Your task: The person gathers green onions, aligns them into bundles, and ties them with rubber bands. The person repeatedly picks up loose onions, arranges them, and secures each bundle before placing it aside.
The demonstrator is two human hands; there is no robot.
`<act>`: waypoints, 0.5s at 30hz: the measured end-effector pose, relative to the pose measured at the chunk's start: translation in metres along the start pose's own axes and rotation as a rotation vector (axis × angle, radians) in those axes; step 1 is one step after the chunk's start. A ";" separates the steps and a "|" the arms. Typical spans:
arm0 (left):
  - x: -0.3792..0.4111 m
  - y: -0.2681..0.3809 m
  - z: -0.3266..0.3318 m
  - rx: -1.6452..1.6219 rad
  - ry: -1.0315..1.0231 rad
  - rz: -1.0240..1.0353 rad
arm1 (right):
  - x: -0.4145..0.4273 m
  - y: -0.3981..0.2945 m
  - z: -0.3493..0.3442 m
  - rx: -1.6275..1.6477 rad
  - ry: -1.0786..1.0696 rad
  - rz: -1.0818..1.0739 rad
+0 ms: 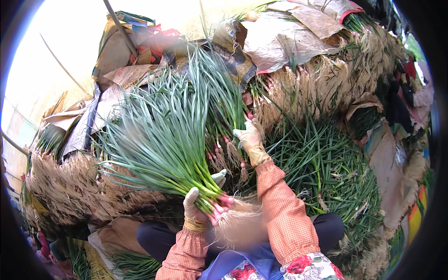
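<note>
My left hand (199, 206), in a pale glove, grips a large bunch of green onions (178, 150) just above their pink bulbs. The leaves fan up and to the left; the whitish roots (241, 220) hang over my lap. My right hand (250, 138), gloved too, is farther forward and closed around the lower stems of a smaller bunch (227, 87), whose long leaves point away from me. Between the hands, several onions (218, 147) with pink bulbs and roots lie against the pile. Part of the right fingers is hidden behind the stems.
A long heap of onions with matted roots (315, 87) curves ahead, partly covered by woven sacks (283, 38). Loose green leaves (336, 171) lie at my right. More root ends (87, 185) stick out at left. Parts of other people (409, 94) show at the far right and lower left (52, 255).
</note>
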State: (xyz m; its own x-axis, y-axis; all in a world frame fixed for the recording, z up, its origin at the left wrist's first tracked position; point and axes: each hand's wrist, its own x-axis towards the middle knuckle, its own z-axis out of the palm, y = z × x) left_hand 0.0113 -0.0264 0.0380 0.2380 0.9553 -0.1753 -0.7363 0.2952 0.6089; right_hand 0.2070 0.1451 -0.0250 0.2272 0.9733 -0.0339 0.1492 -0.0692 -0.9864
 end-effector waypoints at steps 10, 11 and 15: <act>0.009 -0.006 0.009 -0.077 0.018 -0.015 | -0.098 -0.057 0.016 0.686 -0.066 0.121; 0.010 -0.006 0.006 -0.089 0.007 -0.037 | -0.099 -0.056 0.018 0.945 -0.055 0.150; 0.003 -0.004 -0.007 -0.121 -0.038 -0.092 | -0.097 -0.059 0.021 1.052 -0.364 0.184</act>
State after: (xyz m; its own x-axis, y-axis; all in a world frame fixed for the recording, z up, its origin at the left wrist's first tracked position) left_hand 0.0104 -0.0244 0.0295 0.3304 0.9234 -0.1952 -0.7804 0.3836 0.4938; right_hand 0.1563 0.0594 0.0333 -0.1575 0.9852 -0.0682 -0.7819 -0.1666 -0.6007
